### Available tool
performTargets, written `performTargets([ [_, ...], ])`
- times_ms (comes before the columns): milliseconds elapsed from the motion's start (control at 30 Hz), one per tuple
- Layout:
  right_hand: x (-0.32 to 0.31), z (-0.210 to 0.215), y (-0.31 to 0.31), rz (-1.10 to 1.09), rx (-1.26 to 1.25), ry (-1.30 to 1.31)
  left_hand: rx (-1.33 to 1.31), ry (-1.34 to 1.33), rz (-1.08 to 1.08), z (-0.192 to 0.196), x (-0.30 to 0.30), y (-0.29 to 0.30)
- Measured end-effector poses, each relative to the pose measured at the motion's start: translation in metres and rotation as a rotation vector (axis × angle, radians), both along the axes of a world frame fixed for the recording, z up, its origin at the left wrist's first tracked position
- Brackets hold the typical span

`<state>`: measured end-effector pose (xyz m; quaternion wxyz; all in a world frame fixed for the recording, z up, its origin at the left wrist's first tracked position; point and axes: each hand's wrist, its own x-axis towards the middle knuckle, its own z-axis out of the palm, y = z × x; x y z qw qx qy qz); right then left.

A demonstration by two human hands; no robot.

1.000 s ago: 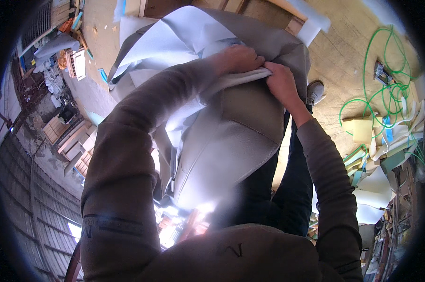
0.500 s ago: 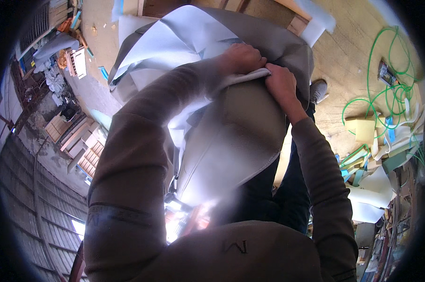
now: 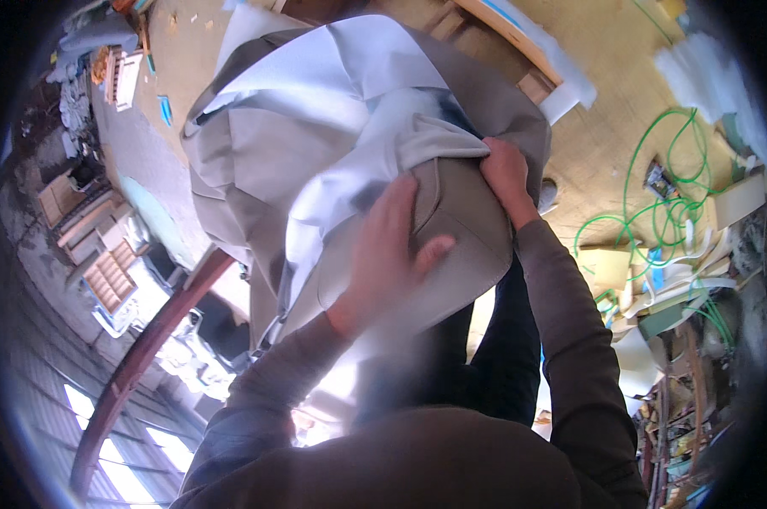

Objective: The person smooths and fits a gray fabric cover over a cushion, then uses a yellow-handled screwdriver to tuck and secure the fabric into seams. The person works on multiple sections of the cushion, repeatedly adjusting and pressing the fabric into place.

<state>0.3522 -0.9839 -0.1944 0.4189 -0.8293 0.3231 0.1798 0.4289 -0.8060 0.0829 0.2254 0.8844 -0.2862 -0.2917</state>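
Cover, one: taupe, leather-like, seamed sheet (image 3: pixel 473 246) with a pale underside (image 3: pixel 324 76), bunched and partly turned back; located in front of the person's body, above the dark-trousered legs (image 3: pixel 506 356).

Folded edge (image 3: pixel 443 148): pale, lying across the upper part of the taupe panel, its end at the right hand.

Right hand (image 3: pixel 508 174): closed on that end of the folded edge, gripping it.

Left hand (image 3: pixel 385 254): blurred, fingers extended, thumb spread, over the panel beside a curved seam; whether it touches the cover cannot be told.

Beyond the cover, top: wooden frame (image 3: pixel 515 36), with white padding (image 3: pixel 575 92) at its near corner.

Right, on the tan floor (image 3: pixel 604 140): green hose, tangled (image 3: pixel 680 216); yellow block (image 3: pixel 606 268); mixed offcuts.

Left: reddish-brown curved beam (image 3: pixel 133 369); slatted wooden piece (image 3: pixel 112 276).
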Motion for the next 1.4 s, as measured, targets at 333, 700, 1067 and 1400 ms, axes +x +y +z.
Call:
performTargets([
  [333, 0.075, 0.012, -0.019, 0.337, 0.175, -0.165, -0.079, 0.354, -0.083, -0.074, 0.061, 0.049],
  [700, 0.082, 0.013, 0.001, 0.365, -0.058, -0.094, 0.034, -0.001, 0.105, -0.188, 0.079, 0.028],
  [1067, 0.066, 0.029, 0.005, 0.086, 0.079, -0.366, 0.038, 0.015, 0.253, -0.107, 0.147, 0.003],
  [1400, 0.078, 0.028, -0.02, 0.174, 0.409, -0.229, 0.374, 0.669, 0.188, -0.171, 0.165, 0.01],
])
